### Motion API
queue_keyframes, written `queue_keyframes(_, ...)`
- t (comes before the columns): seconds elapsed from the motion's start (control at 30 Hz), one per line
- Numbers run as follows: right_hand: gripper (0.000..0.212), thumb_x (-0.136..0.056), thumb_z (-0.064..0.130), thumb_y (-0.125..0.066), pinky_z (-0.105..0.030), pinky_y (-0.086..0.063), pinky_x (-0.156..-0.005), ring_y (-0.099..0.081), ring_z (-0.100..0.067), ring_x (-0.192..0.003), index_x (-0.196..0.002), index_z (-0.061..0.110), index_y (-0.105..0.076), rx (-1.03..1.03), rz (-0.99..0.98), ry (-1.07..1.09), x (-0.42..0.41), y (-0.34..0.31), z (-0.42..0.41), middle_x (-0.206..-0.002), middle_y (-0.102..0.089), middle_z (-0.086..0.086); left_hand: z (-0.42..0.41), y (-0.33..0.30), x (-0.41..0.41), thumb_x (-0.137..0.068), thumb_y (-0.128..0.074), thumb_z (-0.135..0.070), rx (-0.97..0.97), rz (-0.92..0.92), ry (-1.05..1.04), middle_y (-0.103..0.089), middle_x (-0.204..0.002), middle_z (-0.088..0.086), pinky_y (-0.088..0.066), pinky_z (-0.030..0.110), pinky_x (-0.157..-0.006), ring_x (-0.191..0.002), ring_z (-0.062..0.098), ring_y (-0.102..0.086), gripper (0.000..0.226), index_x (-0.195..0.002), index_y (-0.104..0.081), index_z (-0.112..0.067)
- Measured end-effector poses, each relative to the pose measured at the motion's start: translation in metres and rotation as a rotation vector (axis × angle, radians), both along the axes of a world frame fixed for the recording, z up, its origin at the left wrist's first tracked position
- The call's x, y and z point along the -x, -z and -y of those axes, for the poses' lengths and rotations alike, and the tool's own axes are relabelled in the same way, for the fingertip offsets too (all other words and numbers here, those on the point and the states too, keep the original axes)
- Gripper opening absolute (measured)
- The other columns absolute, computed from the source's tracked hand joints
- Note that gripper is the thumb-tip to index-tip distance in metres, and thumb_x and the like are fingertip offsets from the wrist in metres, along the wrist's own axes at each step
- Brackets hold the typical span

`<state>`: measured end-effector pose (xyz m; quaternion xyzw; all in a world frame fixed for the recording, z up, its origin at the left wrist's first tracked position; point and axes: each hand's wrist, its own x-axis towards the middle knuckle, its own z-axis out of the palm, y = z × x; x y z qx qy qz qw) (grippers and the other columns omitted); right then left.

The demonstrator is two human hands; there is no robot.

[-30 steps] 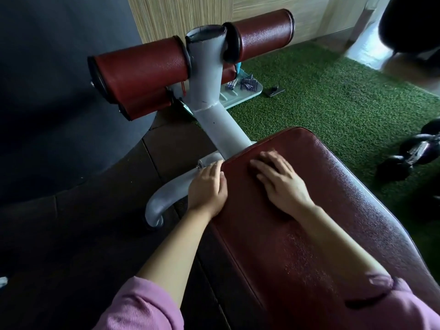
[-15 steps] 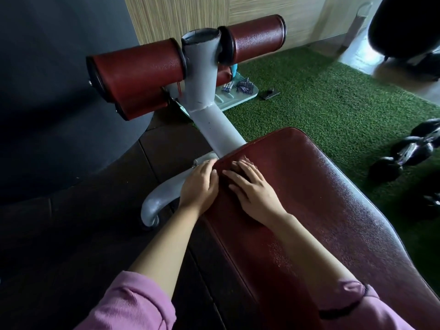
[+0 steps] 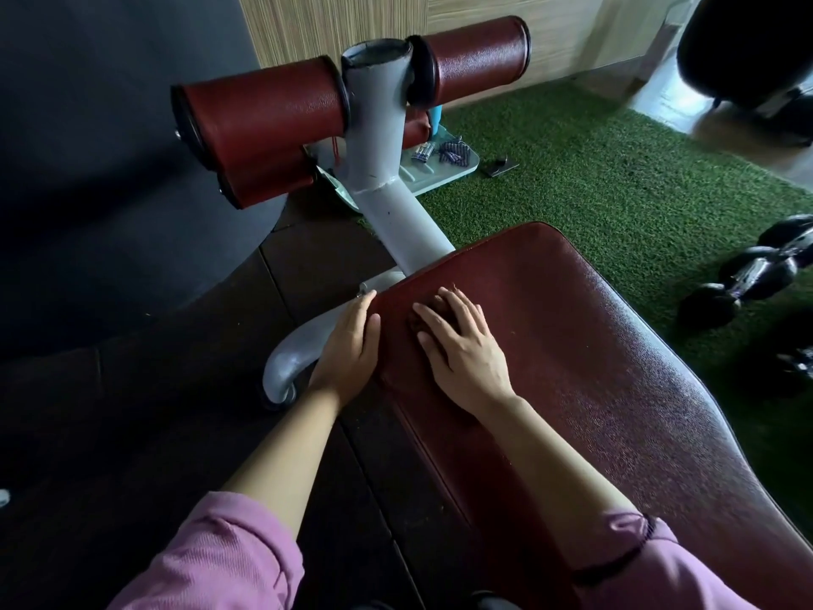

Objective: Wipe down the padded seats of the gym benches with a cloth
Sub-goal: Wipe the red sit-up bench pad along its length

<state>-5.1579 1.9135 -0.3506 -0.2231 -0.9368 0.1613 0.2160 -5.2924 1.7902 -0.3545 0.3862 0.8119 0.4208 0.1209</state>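
Pressing flat on the near end of the padded seat (image 3: 594, 345), the right hand (image 3: 462, 345) lies palm down with its fingers spread and straight, and a small dark reddish cloth (image 3: 433, 308) shows only as a bunched scrap under and between the fingertips at the centre of the frame. The left hand (image 3: 349, 350) rests along the left edge of the same dark red seat, fingers straight and together, thumb lying on the top surface beside the seam, holding nothing. Both forearms come up from the bottom of the frame out of pink sleeves (image 3: 220, 561). Just beyond the seat's upper edge a grey metal post (image 3: 387, 178) rises toward the upper middle of the frame, carrying dark red roller pads (image 3: 264, 112) on either side, with a curved grey foot tube (image 3: 299, 350) just left of the left hand. Green artificial turf (image 3: 594, 169) covers the floor at the upper right, where a pale green tray (image 3: 440, 173) with small items lies behind the post. Black dumbbells (image 3: 748, 275) sit on the turf at the right edge, well apart from the seat.
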Motion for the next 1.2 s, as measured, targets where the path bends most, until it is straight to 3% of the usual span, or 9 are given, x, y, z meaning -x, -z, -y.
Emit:
queue_keyframes(0.2, 0.037, -0.096, 0.035, -0.044, -0.049, -0.033, -0.113, -0.043, -0.034, -0.132, -0.126, 0.024, -0.063, -0.002, -0.024, -0.067, 0.03, -0.004, 0.022, -0.136, -0.052, -0.015, 0.003, 0.002, 0.006, -0.098, -0.029, -0.029, -0.057, 0.099, -0.023, -0.054, -0.136, 0.006, -0.036, 0.034, -0.109, -0.128, 0.015, -0.048, 0.047, -0.136, -0.049, -0.01)
queue_keyframes(0.33, 0.033, -0.099, 0.03, -0.048, -0.044, -0.03, -0.115, -0.039, -0.029, -0.137, -0.128, 0.027, -0.062, -0.04, -0.008, -0.314, -0.012, 0.001, 0.035, -0.143, -0.047, -0.011, 0.008, -0.004, 0.007, -0.102, -0.035, -0.023, -0.044, 0.062, 0.001, -0.047, -0.134, -0.008, -0.026, 0.0, -0.098, -0.127, 0.005, -0.042, 0.04, -0.138, -0.047, -0.011)
queue_keyframes(0.37, 0.032, -0.099, 0.031, -0.048, -0.041, -0.03, -0.116, -0.036, -0.025, -0.139, -0.128, 0.028, -0.062, -0.039, 0.002, -0.374, -0.025, 0.0, 0.033, -0.145, -0.045, -0.008, 0.009, -0.003, 0.008, -0.102, -0.035, -0.022, -0.052, 0.046, 0.006, -0.048, -0.134, -0.009, -0.025, -0.002, -0.096, -0.127, 0.004, -0.042, 0.039, -0.138, -0.048, -0.011)
queue_keyframes(0.5, 0.034, -0.1, 0.036, -0.046, -0.034, -0.031, -0.115, -0.035, -0.019, -0.14, -0.131, 0.032, -0.059, -0.059, 0.039, -0.385, -0.053, -0.001, -0.001, -0.146, -0.045, -0.005, 0.009, 0.006, 0.01, -0.099, -0.035, -0.028, -0.106, 0.082, 0.031, -0.051, -0.139, 0.001, -0.03, 0.008, -0.104, -0.13, 0.007, -0.044, 0.043, -0.138, -0.048, -0.013)
queue_keyframes(0.63, 0.038, -0.099, 0.039, -0.042, -0.037, -0.032, -0.115, -0.037, -0.023, -0.139, -0.131, 0.028, -0.059, -0.068, 0.022, -0.205, -0.025, 0.003, -0.031, -0.144, -0.046, -0.009, 0.011, -0.002, 0.007, -0.103, -0.038, -0.021, -0.071, 0.073, 0.013, -0.047, -0.139, -0.007, -0.024, -0.003, -0.096, -0.129, 0.003, -0.041, 0.039, -0.14, -0.046, -0.015)
queue_keyframes(0.8, 0.039, -0.096, 0.036, -0.043, -0.05, -0.037, -0.109, -0.042, -0.034, -0.133, -0.128, 0.023, -0.062, -0.045, 0.0, -0.063, 0.025, -0.001, -0.009, -0.138, -0.051, -0.015, 0.009, -0.007, 0.008, -0.101, -0.043, -0.025, -0.102, 0.271, -0.052, -0.056, -0.127, -0.014, -0.033, -0.004, -0.087, -0.117, -0.002, -0.048, 0.035, -0.134, -0.054, -0.023)
queue_keyframes(0.87, 0.037, -0.096, 0.033, -0.046, -0.05, -0.038, -0.108, -0.043, -0.036, -0.131, -0.126, 0.022, -0.063, -0.044, -0.025, -0.119, 0.026, 0.0, 0.01, -0.137, -0.052, -0.016, 0.008, -0.006, 0.01, -0.101, -0.045, -0.024, -0.127, 0.312, -0.065, -0.058, -0.123, -0.014, -0.035, -0.001, -0.088, -0.116, 0.0, -0.051, 0.033, -0.131, -0.057, -0.024)
queue_keyframes(1.03, 0.032, -0.099, 0.028, -0.051, -0.041, -0.031, -0.115, -0.034, -0.025, -0.141, -0.129, 0.024, -0.062, -0.077, -0.011, -0.49, -0.028, 0.001, 0.024, -0.145, -0.045, -0.009, 0.006, 0.004, 0.014, -0.099, -0.047, -0.024, -0.178, 0.295, -0.061, -0.059, -0.125, -0.012, -0.034, 0.003, -0.094, -0.12, 0.0, -0.05, 0.031, -0.127, -0.06, -0.023)
queue_keyframes(1.2, 0.036, -0.099, 0.036, -0.045, -0.036, -0.036, -0.113, -0.035, -0.019, -0.14, -0.133, 0.029, -0.057, -0.099, 0.029, -0.386, -0.047, -0.002, -0.025, -0.146, -0.044, -0.006, 0.005, 0.004, 0.014, -0.1, -0.047, -0.019, -0.206, 0.366, -0.066, -0.059, -0.128, -0.011, -0.034, 0.004, -0.096, -0.121, -0.003, -0.049, 0.031, -0.128, -0.06, -0.021)
